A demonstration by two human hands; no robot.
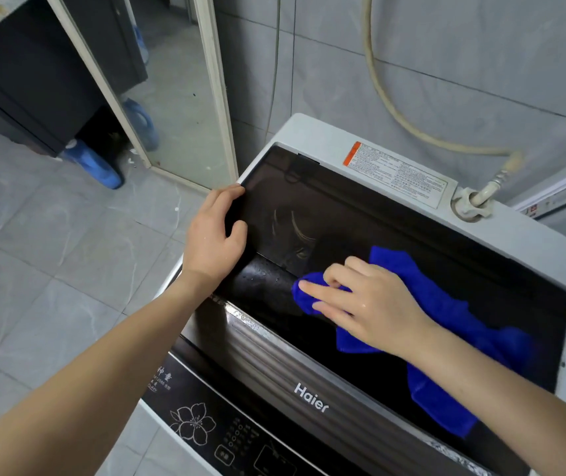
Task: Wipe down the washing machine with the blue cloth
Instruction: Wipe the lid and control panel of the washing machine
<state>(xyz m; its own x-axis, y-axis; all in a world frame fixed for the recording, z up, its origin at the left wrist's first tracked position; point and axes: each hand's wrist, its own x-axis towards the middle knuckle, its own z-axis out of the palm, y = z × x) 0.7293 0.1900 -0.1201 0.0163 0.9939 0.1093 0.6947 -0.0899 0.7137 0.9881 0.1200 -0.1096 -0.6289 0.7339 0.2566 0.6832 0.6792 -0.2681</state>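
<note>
**Cloth lies slantwise on the lid**

The blue cloth [446, 304] lies on the dark glass lid [377, 228] of the washing machine [309, 132]. Its long axis runs along your right forearm, and its bunched end points toward the lid's left edge. Your right hand [371, 304] presses it down with the fingers [319, 291] mostly straight and spread (one is bent at the knuckle). Your left hand [211, 242] grips the lid's left edge, thumb on the glass; the fingertips seem to hook over the rim, though that is hard to see.
</note>
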